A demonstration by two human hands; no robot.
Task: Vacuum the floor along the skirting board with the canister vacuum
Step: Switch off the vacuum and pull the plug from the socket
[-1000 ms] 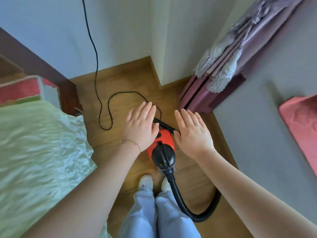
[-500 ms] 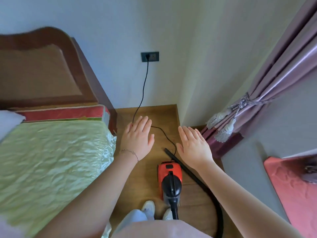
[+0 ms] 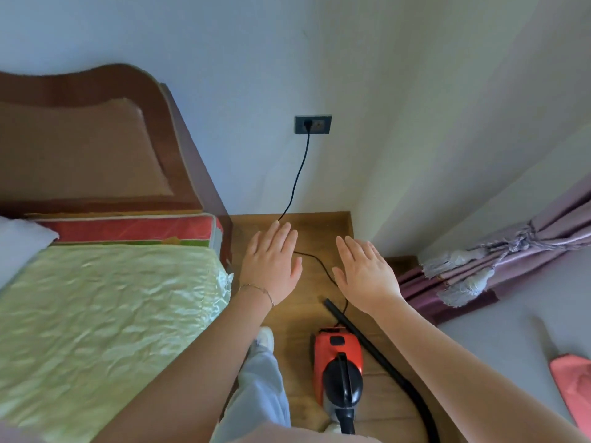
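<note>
Wooden boards make up the floor (image 3: 323,231), a narrow strip of warm brown that runs between a bed (image 3: 112,314) on the left and a grey surface (image 3: 511,346) on the right, ending at a pale wall (image 3: 256,75). On that wall sits a dark socket (image 3: 312,124) with a black power cord (image 3: 299,174) plugged into it; the cord drops to the floor and curves back between the hands. The bed has a crinkled pale green cover, a red-edged mattress (image 3: 128,230) showing at its head, a white pillow (image 3: 19,241) at the far left, and a curved brown headboard (image 3: 80,148) against the wall. To the right, a bundle of purple curtain (image 3: 518,257) with pale fringe hangs down to the floor in the corner, and a pink cloth-like thing (image 3: 572,388) lies at the right edge. The canister vacuum (image 3: 337,356), red with a black top, stands on the floor near the person's feet, well back from the wall; its black hose (image 3: 415,401) bends away to the right and a straight black tube (image 3: 348,324) lies on the boards just beside it. Both hands hover over the floor ahead of the vacuum, palms down, touching nothing: the left hand (image 3: 271,266), with a thin bracelet (image 3: 259,290) at the wrist, and the right hand (image 3: 367,273) each have straight, slightly spread fingers and hold nothing. A white shoe (image 3: 265,337) and light trousers (image 3: 259,391) show below the left arm.
</note>
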